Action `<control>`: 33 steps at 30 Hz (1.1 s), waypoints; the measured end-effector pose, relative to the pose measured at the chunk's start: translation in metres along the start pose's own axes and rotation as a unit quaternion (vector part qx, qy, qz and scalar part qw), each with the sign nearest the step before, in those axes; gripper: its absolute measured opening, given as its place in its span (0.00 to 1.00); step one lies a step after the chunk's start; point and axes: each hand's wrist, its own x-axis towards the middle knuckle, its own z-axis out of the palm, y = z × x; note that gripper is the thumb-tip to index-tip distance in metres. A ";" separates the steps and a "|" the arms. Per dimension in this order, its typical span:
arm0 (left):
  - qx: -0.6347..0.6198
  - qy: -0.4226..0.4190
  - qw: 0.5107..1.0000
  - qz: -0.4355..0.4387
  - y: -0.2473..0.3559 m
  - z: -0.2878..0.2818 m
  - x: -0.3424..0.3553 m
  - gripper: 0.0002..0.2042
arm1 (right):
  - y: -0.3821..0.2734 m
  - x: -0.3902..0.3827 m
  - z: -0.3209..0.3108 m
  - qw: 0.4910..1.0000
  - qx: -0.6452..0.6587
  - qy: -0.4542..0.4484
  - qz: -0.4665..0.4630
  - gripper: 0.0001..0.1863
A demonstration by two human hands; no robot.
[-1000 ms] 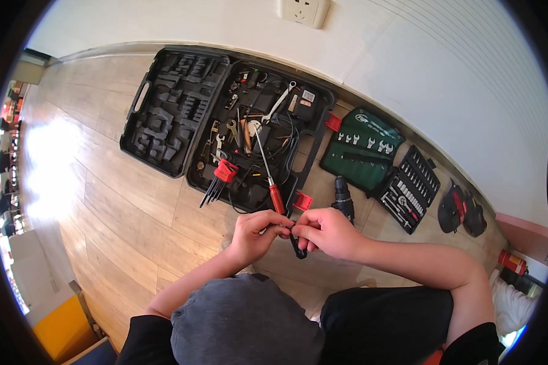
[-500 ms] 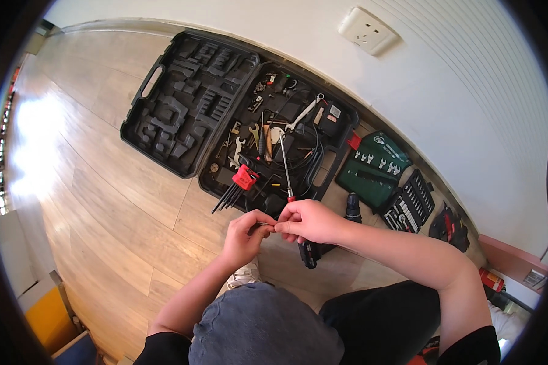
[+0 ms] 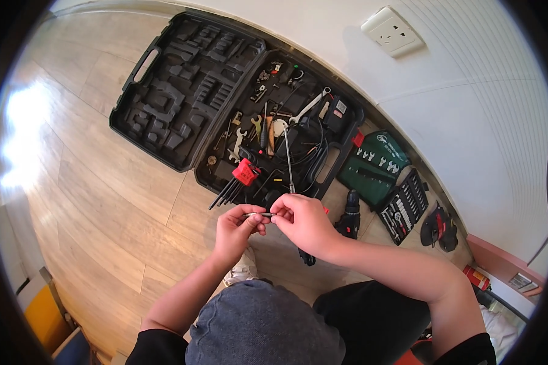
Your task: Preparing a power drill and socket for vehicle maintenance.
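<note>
A small, thin metal rod (image 3: pixel 260 214), its exact kind too small to tell, lies level between my two hands in front of the tool case. The thumb and fingers of my left hand (image 3: pixel 236 230) pinch one end. My right hand (image 3: pixel 305 224) pinches the other end with its fingertips. Just beyond my right hand, a long-shafted screwdriver (image 3: pixel 288 159) slants into the case, its handle mostly covered by that hand. A red holder of hex keys (image 3: pixel 245 173) sits at the case's near edge, beyond my left hand. A black cordless drill (image 3: pixel 348 220) is partly hidden behind my right hand.
The open black tool case (image 3: pixel 189 165) holds wrenches, cables and loose parts. Right of it are a green wrench pouch (image 3: pixel 364 176), a socket set (image 3: pixel 403 210) and dark gloves (image 3: pixel 438 229). A white wall with a socket outlet (image 3: pixel 393 31) bounds the far side.
My hands have drawn slightly apart at the fingertips, so more of the metal rod shows between them. The whole view has shifted a little.
</note>
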 end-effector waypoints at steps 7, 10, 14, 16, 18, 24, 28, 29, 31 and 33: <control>-0.117 -0.042 0.992 -0.030 -0.007 0.007 -0.003 0.09 | 0.003 -0.007 0.007 0.991 -0.071 0.039 -0.103 0.04; -0.151 -0.074 0.986 -0.015 -0.014 0.012 -0.003 0.09 | 0.004 -0.010 0.009 0.984 -0.093 0.071 -0.137 0.05; -0.167 -0.076 0.983 -0.028 -0.016 0.019 -0.006 0.10 | 0.003 -0.011 0.005 0.988 -0.101 0.048 -0.107 0.06; -0.180 -0.074 0.980 -0.032 -0.019 0.020 -0.007 0.11 | 0.002 -0.012 0.004 0.989 -0.102 0.051 -0.096 0.07; -0.195 -0.069 0.978 -0.032 -0.021 0.021 -0.007 0.11 | 0.001 -0.014 0.004 0.989 -0.117 0.040 -0.079 0.09; -0.150 -0.053 0.987 -0.024 -0.013 0.025 -0.009 0.08 | -0.004 -0.019 0.005 0.992 -0.111 0.020 -0.054 0.10; -0.098 -0.009 0.995 -0.014 -0.004 0.038 -0.009 0.07 | -0.005 -0.020 0.007 0.992 -0.118 0.011 -0.050 0.10; -0.083 -0.017 0.996 -0.010 -0.007 0.035 -0.008 0.07 | -0.006 -0.020 0.008 0.990 -0.122 0.010 -0.065 0.10; -0.068 -0.025 0.997 -0.004 -0.009 0.033 -0.007 0.07 | -0.007 -0.020 0.009 0.989 -0.126 0.010 -0.081 0.09; -0.064 -0.025 0.998 0.016 -0.011 0.032 -0.007 0.07 | -0.006 -0.021 0.009 0.986 -0.129 -0.005 -0.102 0.10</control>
